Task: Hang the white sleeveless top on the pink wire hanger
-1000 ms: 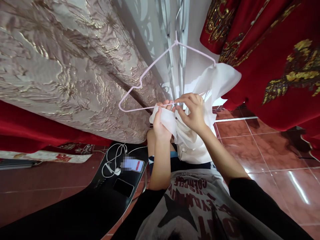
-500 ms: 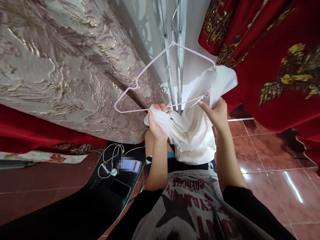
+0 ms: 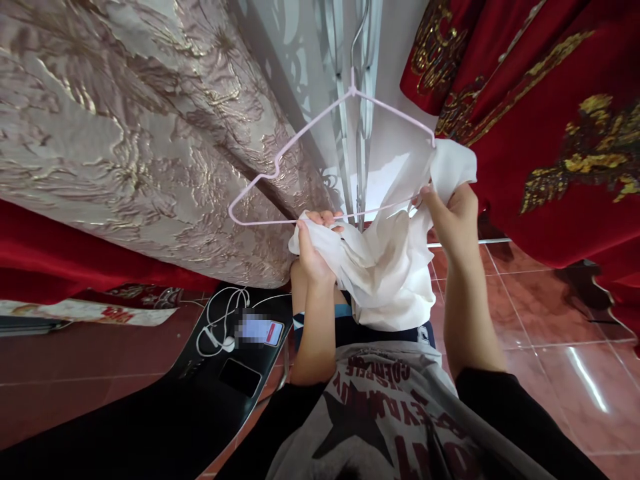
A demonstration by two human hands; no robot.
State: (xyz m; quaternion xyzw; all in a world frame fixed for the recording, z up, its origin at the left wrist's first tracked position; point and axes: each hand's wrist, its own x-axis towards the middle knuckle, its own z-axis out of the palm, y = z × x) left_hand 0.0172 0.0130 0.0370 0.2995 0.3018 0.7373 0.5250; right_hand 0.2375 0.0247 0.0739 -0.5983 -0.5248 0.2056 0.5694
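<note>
A pale pink clothes hanger [image 3: 315, 125] with a metal hook hangs upright in front of me. White cloth [image 3: 390, 287], thin and bunched, lies over my lap, and its upper right part covers the hanger's right end. My left hand [image 3: 319, 250] is closed on a fold of the cloth at the hanger's bottom bar, fingers behind and thumb in front. On the right, my right hand [image 3: 455, 217] pinches the cloth just below the hanger's right shoulder. What kind of garment the cloth is, I cannot tell.
Embossed beige-pink fabric [image 3: 150, 147] hangs at left, red fabric with gold embroidery [image 3: 570, 153] at right. Metal poles [image 3: 343, 127] stand behind the hanger. A black seat [image 3: 165, 400] at lower left bears a lit phone [image 3: 263, 331], a dark phone [image 3: 240, 378] and white earphones [image 3: 220, 337].
My right hand has moved right and slightly up along the hanger's right end, drawing the cloth with it. The hanger has shifted slightly right at the top. My left hand keeps its grip.
</note>
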